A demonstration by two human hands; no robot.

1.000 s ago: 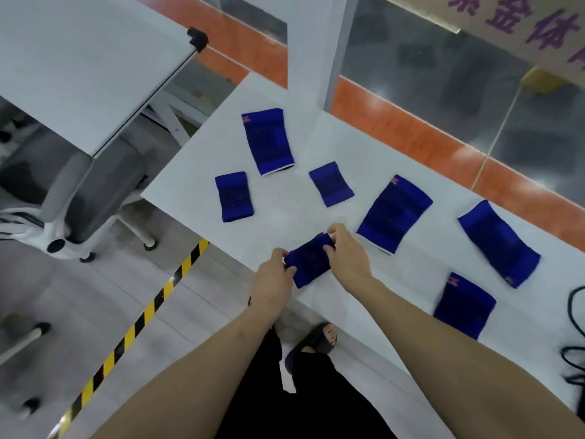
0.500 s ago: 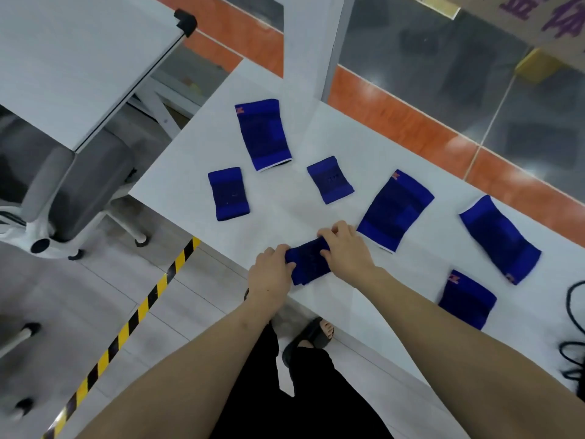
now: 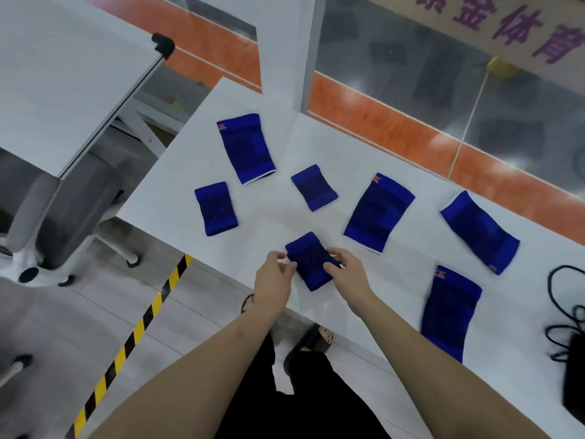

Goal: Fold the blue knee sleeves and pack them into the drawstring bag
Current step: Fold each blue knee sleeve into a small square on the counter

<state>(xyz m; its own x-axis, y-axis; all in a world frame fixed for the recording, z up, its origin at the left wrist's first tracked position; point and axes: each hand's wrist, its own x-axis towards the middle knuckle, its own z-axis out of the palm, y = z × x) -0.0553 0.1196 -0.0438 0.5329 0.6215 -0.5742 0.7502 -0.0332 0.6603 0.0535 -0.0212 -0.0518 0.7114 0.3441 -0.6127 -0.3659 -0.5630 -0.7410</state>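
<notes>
A folded blue knee sleeve [image 3: 310, 259] lies near the front edge of the white table [image 3: 269, 223]. My left hand [image 3: 273, 278] pinches its left side and my right hand [image 3: 346, 270] pinches its right side. Two more folded sleeves lie behind it, one at the left [image 3: 216, 208] and one in the middle [image 3: 314, 186]. Unfolded sleeves lie at the back left [image 3: 246, 147], right of centre [image 3: 378, 212], at the far right [image 3: 479, 231] and at the near right [image 3: 449, 312]. The black drawstring bag [image 3: 574, 375] shows at the right edge, partly cut off.
The bag's black cord [image 3: 557, 299] loops over the table's right end. A grey office chair [image 3: 63, 210] and a second white table [image 3: 63, 74] stand at the left. Yellow-black tape [image 3: 133, 337] runs along the floor. A white pillar [image 3: 281, 49] stands behind the table.
The sleeve between my hands has turned from lying crosswise to pointing away from me, and now sits flat on the table. My view has shifted, bringing the bag into sight.
</notes>
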